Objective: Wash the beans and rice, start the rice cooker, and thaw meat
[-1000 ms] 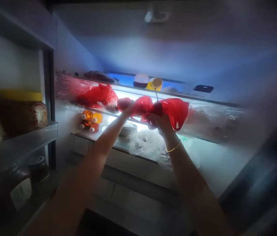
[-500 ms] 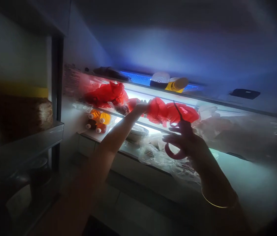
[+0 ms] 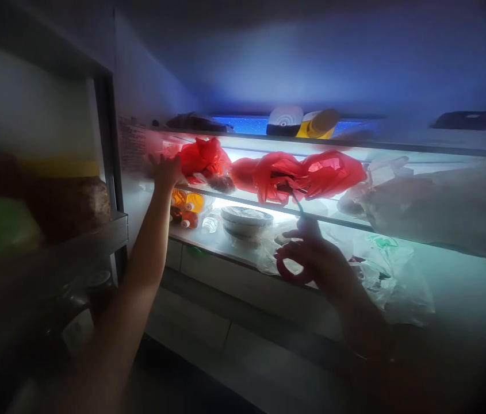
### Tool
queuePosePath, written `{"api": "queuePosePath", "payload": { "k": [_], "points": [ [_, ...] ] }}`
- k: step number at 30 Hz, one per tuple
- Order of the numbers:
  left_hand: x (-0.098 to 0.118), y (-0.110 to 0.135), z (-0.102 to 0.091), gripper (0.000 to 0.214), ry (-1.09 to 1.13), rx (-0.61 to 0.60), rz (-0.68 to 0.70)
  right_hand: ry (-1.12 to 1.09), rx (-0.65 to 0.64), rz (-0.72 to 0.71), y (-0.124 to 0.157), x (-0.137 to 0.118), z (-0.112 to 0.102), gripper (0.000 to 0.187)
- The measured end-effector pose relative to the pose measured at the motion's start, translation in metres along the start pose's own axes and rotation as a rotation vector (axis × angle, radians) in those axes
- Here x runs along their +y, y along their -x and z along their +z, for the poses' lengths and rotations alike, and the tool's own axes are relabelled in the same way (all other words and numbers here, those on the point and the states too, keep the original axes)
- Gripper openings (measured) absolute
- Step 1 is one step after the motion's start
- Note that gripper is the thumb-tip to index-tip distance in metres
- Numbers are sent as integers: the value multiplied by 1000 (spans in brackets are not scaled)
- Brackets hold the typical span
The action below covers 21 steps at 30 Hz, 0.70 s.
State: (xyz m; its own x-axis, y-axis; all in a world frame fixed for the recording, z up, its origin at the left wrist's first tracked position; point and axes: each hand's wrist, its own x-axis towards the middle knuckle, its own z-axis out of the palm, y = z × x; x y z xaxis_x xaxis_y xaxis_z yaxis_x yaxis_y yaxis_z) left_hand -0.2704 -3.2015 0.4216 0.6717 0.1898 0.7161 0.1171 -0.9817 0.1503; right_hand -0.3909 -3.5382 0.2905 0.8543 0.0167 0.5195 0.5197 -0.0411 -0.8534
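Note:
Inside a lit refrigerator, my left hand (image 3: 166, 169) reaches to the left end of the middle shelf, fingers spread, beside a knotted red plastic bag (image 3: 206, 158). Whether it touches the bag, I cannot tell. Nothing shows in its fingers. My right hand (image 3: 326, 261) grips a pair of scissors (image 3: 284, 275) by the looped handles. Their dark blades point up and away, in front of a second red bag (image 3: 278, 172), whose side shows a dark gap. Another red bag (image 3: 337, 172) lies right against it.
Bottles (image 3: 193, 202) are stacked on the lower shelf, left of a covered bowl (image 3: 247, 221). Clear plastic bags (image 3: 402, 279) hang over that shelf's front edge. Yellow and white containers (image 3: 318, 123) lie on the top shelf. At left, the open door holds a yellow-lidded jar (image 3: 74, 195).
My left hand has moved left from the middle red bags to beside the left one. The scissors have shifted slightly down and left, still in my right hand. The view has shifted a little.

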Motion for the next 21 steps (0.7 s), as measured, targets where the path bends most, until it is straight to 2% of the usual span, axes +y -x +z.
{"api": "queuePosePath", "payload": {
  "k": [3, 6, 8, 10, 12, 13, 17, 19, 21],
  "points": [
    [6, -14, 11, 40, 81, 130, 4, -6, -47, 11, -2, -2, 12, 34],
    [24, -26, 13, 42, 314, 257, 11, -7, -103, 29, 0, -5, 20, 31],
    [36, -29, 12, 43, 451, 233, 118, -14, -127, 48, 1, -5, 22, 31],
    [43, -28, 10, 39, 518, 116, 295, -34, -127, 45, 1, -3, 23, 33],
    [44, -28, 6, 40, 539, 34, 374, -40, -124, 31, -1, 0, 23, 34],
    [40, -29, 3, 43, 544, 42, 347, -37, -126, 25, -3, 2, 23, 34],
    [10, -35, -6, 46, 396, 236, 13, -27, -150, 27, -5, 7, 27, 33],
    [-7, -37, -3, 47, 226, 191, -77, -41, -164, 31, -4, 7, 32, 33],
    [-17, -36, 4, 61, 109, 90, -90, -62, -175, 33, -3, 8, 37, 33]
  ]
}}
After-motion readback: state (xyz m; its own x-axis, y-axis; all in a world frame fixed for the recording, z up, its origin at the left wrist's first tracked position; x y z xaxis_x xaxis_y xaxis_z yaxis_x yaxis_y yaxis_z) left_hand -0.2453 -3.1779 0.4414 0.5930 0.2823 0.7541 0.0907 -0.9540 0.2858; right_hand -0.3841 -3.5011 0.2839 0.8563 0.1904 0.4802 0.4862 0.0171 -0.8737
